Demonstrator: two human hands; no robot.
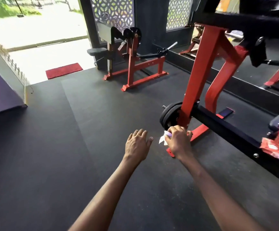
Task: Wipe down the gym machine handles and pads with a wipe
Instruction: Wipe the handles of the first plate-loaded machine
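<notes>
Your right hand (178, 140) is curled around a white wipe (162, 139), pinching it so that a crumpled corner sticks out on the thumb side; a bit of purple shows at the fingertips, too small to identify. That hand is held just in front of the black weight plate (168, 115) at the low end of the red machine frame (200, 77), above the frame's red foot (197, 132). Your left hand (138, 144) is released, fingers relaxed and slightly spread, holding nothing, just beside the wipe and apart from it. A long black padded bar (227, 125) runs from the plate toward the right edge of view. To the left and toward you, the dark rubber floor (68, 139) lies open up to the purple platform (0, 90) at the left edge. Farther off, a second red machine (133, 64) stands near the doorway, with a red doormat (63, 70) at the floor's far edge
</notes>
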